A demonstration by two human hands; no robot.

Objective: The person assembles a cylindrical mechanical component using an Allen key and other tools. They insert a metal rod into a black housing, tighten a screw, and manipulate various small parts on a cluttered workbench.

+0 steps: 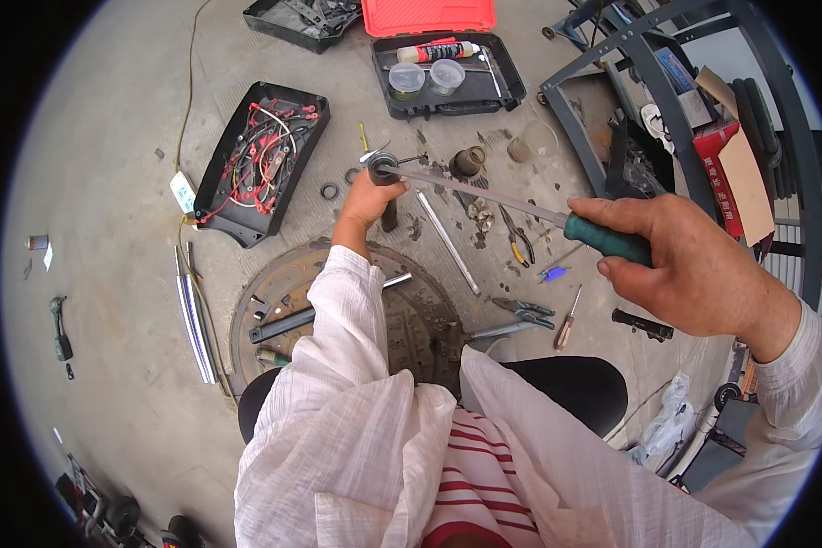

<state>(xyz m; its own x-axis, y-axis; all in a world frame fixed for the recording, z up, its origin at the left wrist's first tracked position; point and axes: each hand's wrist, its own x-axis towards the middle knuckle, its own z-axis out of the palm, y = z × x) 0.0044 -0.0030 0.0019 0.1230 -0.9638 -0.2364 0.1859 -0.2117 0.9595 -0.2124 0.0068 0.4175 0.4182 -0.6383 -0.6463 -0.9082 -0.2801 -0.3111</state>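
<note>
My left hand is wrapped round a dark cylindrical metal part, its open ring end facing up. My right hand grips the green handle of a long flat-shafted screwdriver. Its shaft slants left across the view, and the tip meets the rim or opening of the cylinder; which of the two I cannot tell. Beside my left hand lie dark rings and a yellow-handled tool. A short brown metal cup stands to the right of the part, beyond the screwdriver shaft.
A silver rod, pliers and a small screwdriver lie on the concrete. A round metal cover is below my left arm. Around stand a black tray of wires, an open toolbox and a metal rack.
</note>
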